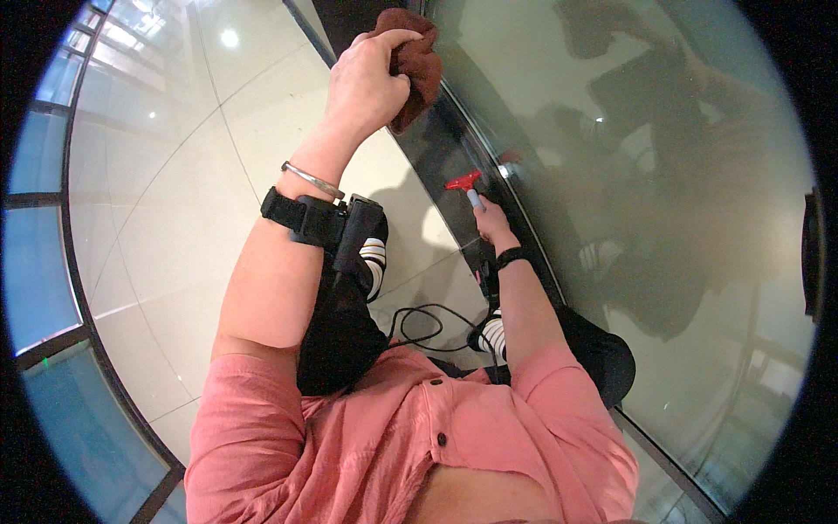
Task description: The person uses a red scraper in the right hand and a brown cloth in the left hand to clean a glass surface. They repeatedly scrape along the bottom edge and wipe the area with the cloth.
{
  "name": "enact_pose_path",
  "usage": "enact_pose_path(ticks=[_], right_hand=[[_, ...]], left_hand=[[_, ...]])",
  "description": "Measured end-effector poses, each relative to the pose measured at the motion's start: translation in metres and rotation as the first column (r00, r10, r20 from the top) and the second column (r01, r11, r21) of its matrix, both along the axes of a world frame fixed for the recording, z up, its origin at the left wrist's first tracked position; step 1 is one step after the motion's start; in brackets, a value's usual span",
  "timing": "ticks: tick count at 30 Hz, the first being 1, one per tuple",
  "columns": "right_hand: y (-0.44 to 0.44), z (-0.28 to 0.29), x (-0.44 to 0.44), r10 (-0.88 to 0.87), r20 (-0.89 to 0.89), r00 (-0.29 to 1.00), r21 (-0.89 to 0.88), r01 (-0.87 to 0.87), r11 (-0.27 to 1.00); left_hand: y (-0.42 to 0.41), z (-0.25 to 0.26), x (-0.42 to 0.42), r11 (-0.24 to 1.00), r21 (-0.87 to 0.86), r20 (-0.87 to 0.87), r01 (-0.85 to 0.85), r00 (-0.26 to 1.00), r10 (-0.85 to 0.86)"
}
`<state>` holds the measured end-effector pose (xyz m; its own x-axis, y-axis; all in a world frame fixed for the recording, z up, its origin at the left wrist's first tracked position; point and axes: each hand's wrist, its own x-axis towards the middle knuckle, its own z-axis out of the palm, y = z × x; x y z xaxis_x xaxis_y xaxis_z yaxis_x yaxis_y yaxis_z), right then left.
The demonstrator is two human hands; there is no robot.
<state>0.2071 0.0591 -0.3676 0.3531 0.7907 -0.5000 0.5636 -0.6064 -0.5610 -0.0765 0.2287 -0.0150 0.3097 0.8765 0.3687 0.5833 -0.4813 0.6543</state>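
At the top centre of the head view, my left hand (374, 82) grips a bunched brown cloth (419, 72) beside the dark base strip of a glass panel. Lower and to the right, my right hand (492, 219) is closed around the pale handle of a small red squeegee (463, 181). The squeegee's head is over the dark strip, close to the glass panel (628, 196); whether it touches anything cannot be told. The cloth hides part of the strip and of the panel's lower edge.
Glossy floor tiles (163, 164) spread on the left, up to dark-framed blue panels (39, 262). A black cable (419, 337) lies looped between my feet. The glass's dark bottom frame (537, 252) runs diagonally beside my right arm. A black fitting (810, 255) is at the far right.
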Motion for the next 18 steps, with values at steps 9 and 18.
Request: enact_pose_path(ticks=[9, 18], right_hand=[[-0.047, 0.062, -0.006, -0.027, -0.086, 0.996, -0.137, 0.015, 0.99], [0.013, 0.087, -0.027, 0.033, -0.143, 0.989, -0.175, -0.058, 0.983]], left_hand=[[-0.001, -0.002, -0.003, 1.0, 0.017, 0.0, -0.014, 1.0, 0.014], [-0.006, -0.002, -0.007, 0.999, -0.023, -0.022, -0.023, 0.999, 0.023]])
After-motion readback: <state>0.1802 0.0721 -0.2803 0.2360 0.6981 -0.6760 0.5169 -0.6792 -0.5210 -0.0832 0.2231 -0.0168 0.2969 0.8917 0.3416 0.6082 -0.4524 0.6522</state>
